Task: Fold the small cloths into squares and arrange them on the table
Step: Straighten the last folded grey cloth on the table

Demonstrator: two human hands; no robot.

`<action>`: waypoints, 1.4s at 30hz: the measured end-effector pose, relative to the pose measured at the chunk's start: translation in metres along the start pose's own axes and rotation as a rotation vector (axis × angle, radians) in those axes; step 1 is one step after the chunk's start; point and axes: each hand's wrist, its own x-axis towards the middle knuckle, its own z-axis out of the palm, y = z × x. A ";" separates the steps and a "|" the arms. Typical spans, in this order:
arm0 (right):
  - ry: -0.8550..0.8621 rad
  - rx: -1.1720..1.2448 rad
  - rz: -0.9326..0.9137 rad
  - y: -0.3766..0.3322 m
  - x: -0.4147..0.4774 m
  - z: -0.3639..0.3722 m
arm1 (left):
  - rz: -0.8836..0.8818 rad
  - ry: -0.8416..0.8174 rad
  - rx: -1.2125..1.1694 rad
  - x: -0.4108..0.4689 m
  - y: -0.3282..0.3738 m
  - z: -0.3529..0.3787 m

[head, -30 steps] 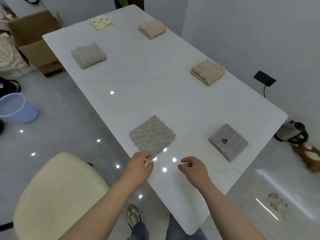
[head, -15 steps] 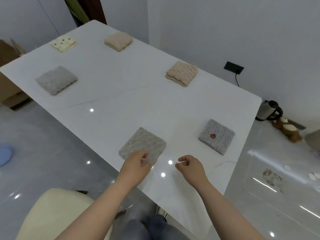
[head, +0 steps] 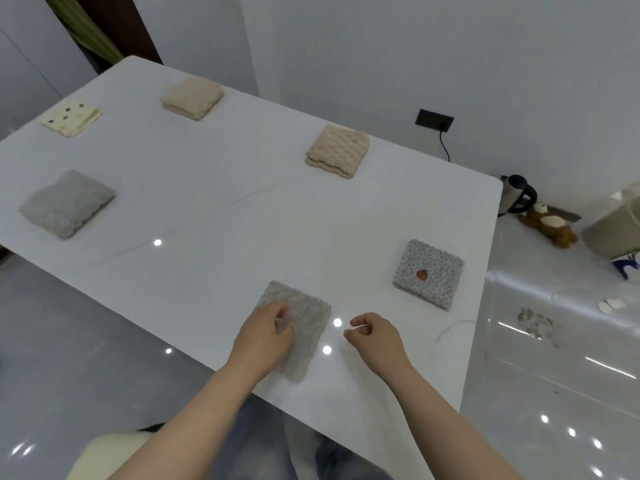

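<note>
White and glossy, a long table runs away from the viewer, with six small folded cloths set on it in two loose rows and wide bare surface between them. Nearest, a grey-beige waffle cloth lies close to the table's left long edge. The left hand rests on its near left part, fingers curled down onto the fabric; whether they pinch it cannot be told. The right hand hovers just beside the cloth's right corner, apart from it, fingers curled loosely around nothing.

To the right, near the table's right edge, lies a grey speckled cloth with a small red mark. Further off sit a tan textured cloth and a beige fluffy cloth along the right side, and a pale grey cloth and a cream spotted cloth along the left. The middle strip of the table is open. Beyond the right corner, a kettle stands on the floor.
</note>
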 end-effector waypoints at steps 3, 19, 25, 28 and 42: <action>0.051 0.028 0.038 -0.008 0.007 0.012 | 0.033 -0.041 0.037 0.021 -0.008 -0.014; 0.342 0.173 0.263 -0.051 -0.002 0.100 | 0.110 -0.268 0.230 0.095 -0.079 -0.077; 0.343 0.133 0.277 -0.046 0.001 0.099 | 0.090 -0.312 0.227 0.089 -0.085 -0.065; 0.317 0.134 0.278 -0.043 0.000 0.105 | 0.060 -0.329 0.221 0.086 -0.086 -0.057; 0.283 0.134 0.311 -0.042 0.003 0.121 | 0.067 -0.286 0.134 0.084 -0.091 -0.042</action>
